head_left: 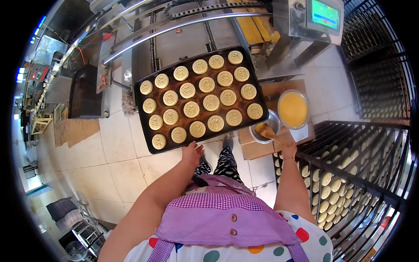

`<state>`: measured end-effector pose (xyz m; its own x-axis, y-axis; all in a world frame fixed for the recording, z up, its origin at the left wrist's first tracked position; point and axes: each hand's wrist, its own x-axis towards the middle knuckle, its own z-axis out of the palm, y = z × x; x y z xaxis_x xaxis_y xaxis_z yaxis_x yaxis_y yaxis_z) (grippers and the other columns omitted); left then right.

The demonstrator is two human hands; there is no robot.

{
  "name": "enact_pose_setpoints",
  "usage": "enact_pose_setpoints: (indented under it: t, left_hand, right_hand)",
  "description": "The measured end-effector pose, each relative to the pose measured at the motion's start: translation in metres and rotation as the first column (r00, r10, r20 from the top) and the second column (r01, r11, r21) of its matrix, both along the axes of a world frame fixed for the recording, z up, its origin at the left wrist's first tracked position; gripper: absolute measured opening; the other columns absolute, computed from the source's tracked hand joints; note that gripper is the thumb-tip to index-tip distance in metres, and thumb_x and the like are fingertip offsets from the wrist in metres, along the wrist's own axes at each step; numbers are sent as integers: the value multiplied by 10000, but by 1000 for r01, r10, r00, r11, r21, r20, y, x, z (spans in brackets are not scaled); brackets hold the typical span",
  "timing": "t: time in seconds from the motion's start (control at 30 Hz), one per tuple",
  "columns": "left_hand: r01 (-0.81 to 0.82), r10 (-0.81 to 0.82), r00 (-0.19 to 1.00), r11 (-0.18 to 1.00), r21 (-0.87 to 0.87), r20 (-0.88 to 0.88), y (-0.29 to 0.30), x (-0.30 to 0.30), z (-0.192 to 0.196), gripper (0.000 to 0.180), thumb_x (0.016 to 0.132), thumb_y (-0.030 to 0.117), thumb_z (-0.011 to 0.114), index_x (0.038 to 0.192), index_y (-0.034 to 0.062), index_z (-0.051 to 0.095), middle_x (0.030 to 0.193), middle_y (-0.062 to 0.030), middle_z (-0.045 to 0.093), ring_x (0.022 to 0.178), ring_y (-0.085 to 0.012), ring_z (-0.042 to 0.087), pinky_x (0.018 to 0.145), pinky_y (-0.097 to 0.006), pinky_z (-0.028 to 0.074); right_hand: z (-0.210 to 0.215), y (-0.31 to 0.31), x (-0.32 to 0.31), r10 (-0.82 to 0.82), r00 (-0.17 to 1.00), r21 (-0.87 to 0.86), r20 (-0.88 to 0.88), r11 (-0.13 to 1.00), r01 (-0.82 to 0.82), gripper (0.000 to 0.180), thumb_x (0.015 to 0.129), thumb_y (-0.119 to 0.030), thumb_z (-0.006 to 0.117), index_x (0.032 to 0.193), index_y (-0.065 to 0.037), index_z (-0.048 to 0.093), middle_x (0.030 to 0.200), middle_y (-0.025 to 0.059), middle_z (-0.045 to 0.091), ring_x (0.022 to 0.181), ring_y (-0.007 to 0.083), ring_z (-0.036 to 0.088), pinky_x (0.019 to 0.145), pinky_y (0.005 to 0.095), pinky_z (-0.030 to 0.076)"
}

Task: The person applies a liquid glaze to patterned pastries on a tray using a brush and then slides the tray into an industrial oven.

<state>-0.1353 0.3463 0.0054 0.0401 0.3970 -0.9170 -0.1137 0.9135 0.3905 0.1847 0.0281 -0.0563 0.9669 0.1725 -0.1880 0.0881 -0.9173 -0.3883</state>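
Note:
A dark baking tray [170, 146] lies in front of me, holding rows of round, pale, stamped mooncakes [211, 103]. My left hand [192, 154] is at the tray's near edge, its fingers loosely apart and nothing in them; whether it touches the rim I cannot make out. At the right, my right hand [286, 149] is closed around the handle of a wide wooden pastry brush [267, 131]. The brush head is over a metal bowl [273, 118]. Beside that bowl stands a clear container of yellow liquid [293, 109], which looks like egg wash.
The bowl and container sit on a cardboard box [257, 149]. To the right stands a dark metal rack [358, 174] with trays of mooncakes. Behind the tray runs a conveyor machine [181, 41] with rails, and a green-lit screen [324, 14] is at upper right. Tiled floor [118, 144] lies left.

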Motion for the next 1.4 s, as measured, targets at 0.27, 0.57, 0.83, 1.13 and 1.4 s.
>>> enact_pose_setpoints:
  t: [0.27,0.57,0.83,1.13,1.4]
  left_hand:
    - [-171,170,985,984,42,29,13,0,3,195,869,35,448,1047,-40,419,918,-169,523,825,-297,569,717,-374,525]
    - [-157,158,985,988,-15,73,13,-45,-19,219,850,-34,464,1055,-48,388,1054,-204,524,912,-332,576,747,-393,525]
    - [-85,81,996,990,-115,-39,18,-53,2,421,863,6,513,1178,46,237,1011,-154,503,917,-313,575,755,-394,533]
    - [-16,16,1000,987,-157,1,22,-49,9,243,880,68,526,1033,43,339,898,-113,542,880,-276,591,767,-382,530]
    - [37,-46,997,987,-158,-54,22,-48,9,113,903,118,494,941,13,477,924,-104,576,905,-236,579,787,-327,518]
  right_hand:
    - [-7,19,8,-325,708,424,-628,620,660,361,750,-66,668,1079,8,539,813,58,603,684,120,558,536,246,433]
    - [40,100,27,119,960,580,-254,813,53,187,760,-28,653,943,-21,617,905,57,643,778,130,598,698,243,478]
    - [-16,116,28,219,968,349,-125,923,-164,289,779,-81,608,1068,-77,612,986,109,637,888,203,606,798,307,461]
    - [49,75,150,-165,964,380,208,922,75,275,788,-142,596,1024,0,595,874,169,650,783,275,631,692,330,479]
    - [44,61,165,-197,977,-30,78,979,200,383,780,-73,591,1159,-55,537,961,137,636,810,252,637,677,364,504]
